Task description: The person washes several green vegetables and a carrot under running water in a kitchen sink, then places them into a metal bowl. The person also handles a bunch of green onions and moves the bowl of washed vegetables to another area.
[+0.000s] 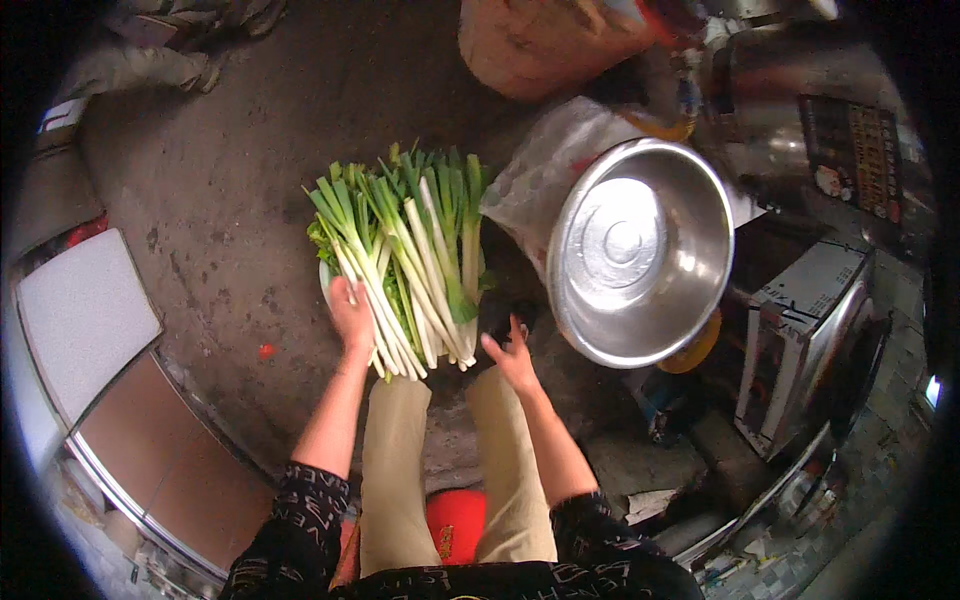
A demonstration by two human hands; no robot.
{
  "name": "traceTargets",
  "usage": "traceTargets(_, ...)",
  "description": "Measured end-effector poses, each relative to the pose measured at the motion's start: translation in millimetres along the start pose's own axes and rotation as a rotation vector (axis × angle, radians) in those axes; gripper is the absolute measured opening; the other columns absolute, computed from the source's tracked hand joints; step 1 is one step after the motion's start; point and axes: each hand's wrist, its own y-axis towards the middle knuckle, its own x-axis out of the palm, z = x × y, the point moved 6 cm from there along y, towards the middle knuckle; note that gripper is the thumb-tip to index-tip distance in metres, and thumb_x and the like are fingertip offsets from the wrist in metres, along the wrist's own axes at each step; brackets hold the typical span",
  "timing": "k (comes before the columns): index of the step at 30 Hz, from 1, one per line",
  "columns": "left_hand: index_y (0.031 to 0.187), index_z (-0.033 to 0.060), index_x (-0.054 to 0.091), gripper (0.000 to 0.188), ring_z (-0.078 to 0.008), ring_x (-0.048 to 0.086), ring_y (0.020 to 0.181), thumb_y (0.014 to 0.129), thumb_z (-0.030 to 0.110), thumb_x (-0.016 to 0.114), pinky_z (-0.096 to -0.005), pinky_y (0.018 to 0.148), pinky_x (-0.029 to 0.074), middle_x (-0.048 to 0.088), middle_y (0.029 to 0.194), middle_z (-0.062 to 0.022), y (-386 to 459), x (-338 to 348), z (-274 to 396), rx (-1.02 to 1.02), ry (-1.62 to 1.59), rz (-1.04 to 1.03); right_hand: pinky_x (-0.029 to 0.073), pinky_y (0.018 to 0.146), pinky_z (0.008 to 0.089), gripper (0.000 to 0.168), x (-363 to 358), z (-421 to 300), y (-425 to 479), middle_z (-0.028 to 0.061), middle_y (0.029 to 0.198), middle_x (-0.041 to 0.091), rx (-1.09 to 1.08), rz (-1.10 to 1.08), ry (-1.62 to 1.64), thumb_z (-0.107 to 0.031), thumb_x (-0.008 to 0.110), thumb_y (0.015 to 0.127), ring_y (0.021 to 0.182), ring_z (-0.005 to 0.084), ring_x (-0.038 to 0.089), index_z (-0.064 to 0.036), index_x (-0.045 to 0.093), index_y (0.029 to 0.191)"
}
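A pile of long green onions [409, 262] lies in front of my knees, white ends towards me and green tops pointing away. Leafy greens [394, 296] show between and under the stalks. The pale rim of a container [325, 279] peeks out at the left of the pile, mostly covered. My left hand [352, 315] is at the left edge of the pile, with stalks between its thumb and fingers. To the right of the pile, my right hand [514, 356] is apart from it, fingers spread and holding nothing.
A large steel basin [637, 251] stands tilted at the right, beside a clear plastic bag [547, 165]. Beyond is a big reddish-brown container [540, 45]. A cardboard box [799, 322] stands far right. At left is a white-topped surface [90, 322]. A red seat [456, 525] shows between my legs.
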Motion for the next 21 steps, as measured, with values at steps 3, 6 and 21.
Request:
traceTargets(3, 0.125, -0.0006, 0.05, 0.045, -0.0217, 0.059, 0.103, 0.089, 0.018, 0.069, -0.0319, 0.09, 0.048, 0.061, 0.114, -0.0114, -91, 92, 86, -0.082, -0.301, -0.663, 0.016, 0.118, 0.0483, 0.084, -49, -30, -96, 0.015, 0.16, 0.014, 0.163, -0.083, 1.169, -0.045, 0.061, 0.092, 0.147, 0.0283, 0.019, -0.007, 0.018, 0.154)
traceTargets(6, 0.135, -0.004, 0.04, 0.079, -0.0258, 0.058, 0.111, 0.079, 0.034, 0.08, -0.0368, 0.091, 0.05, 0.059, 0.121, -0.0185, -155, 135, 173, 0.065, -0.322, -0.721, 0.029, 0.111, 0.0582, 0.066, -118, -55, -124, 0.0165, 0.146, 0.04, 0.048, 0.117, 1.727, -0.05, 0.052, 0.096, 0.14, 0.0323, 0.033, -0.008, 0.036, 0.144)
traceTargets(21, 0.085, -0.0122, 0.067, 0.042, -0.0308, 0.07, 0.068, 0.079, 0.029, 0.067, -0.041, 0.062, 0.055, 0.07, 0.075, -0.0204, -241, 182, 193, -0.381, -0.192, -0.808, 0.053, 0.086, 0.0423, 0.02, -194, -30, -148, 0.0138, 0.102, 0.062, 0.055, 0.779, 1.407, -0.002, 0.065, 0.081, 0.096, 0.0276, 0.063, 0.006, 0.058, 0.098)
